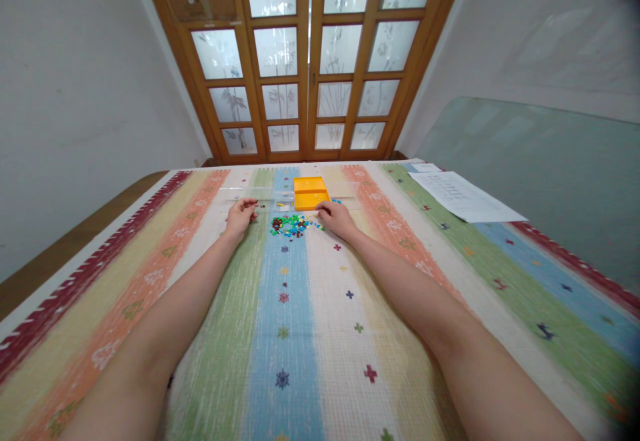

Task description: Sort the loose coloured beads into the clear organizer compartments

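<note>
A heap of small coloured pieces lies on the striped cloth between my two hands. My left hand rests on the cloth just left of the heap, fingers curled inward, with something tiny and dark at its fingertips. My right hand lies just right of the heap, fingers curled down over the cloth near the front corner of an orange tray. The tray stands directly behind the heap. A clear plastic box stretches left of the tray, and another clear part lies to its right.
The striped cloth covers the whole table. A printed paper sheet lies at the far right. A glass pane leans along the right wall. Wooden doors with frosted glass stand behind the table.
</note>
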Action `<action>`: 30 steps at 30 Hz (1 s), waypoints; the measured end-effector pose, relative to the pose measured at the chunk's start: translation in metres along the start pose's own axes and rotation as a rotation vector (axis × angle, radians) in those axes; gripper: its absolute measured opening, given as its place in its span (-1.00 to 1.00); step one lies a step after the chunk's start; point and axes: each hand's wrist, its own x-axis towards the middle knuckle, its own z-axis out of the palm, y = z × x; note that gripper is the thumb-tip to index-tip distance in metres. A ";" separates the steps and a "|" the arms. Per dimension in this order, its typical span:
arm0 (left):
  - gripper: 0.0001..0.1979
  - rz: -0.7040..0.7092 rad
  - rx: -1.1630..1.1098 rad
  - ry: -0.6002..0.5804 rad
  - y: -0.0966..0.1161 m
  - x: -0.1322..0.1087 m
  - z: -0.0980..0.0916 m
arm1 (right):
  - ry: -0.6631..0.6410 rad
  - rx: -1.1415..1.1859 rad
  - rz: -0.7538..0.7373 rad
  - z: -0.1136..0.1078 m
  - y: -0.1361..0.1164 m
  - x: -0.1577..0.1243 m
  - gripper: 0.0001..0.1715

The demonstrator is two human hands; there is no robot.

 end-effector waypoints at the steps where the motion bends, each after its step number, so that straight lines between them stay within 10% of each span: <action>1: -0.64 0.007 0.000 -0.005 0.001 -0.001 0.000 | -0.002 -0.003 0.002 0.000 0.000 0.000 -0.73; 30: -0.79 0.694 0.888 -0.540 0.028 -0.039 0.022 | -0.137 -0.204 -0.171 -0.006 -0.023 -0.005 -0.74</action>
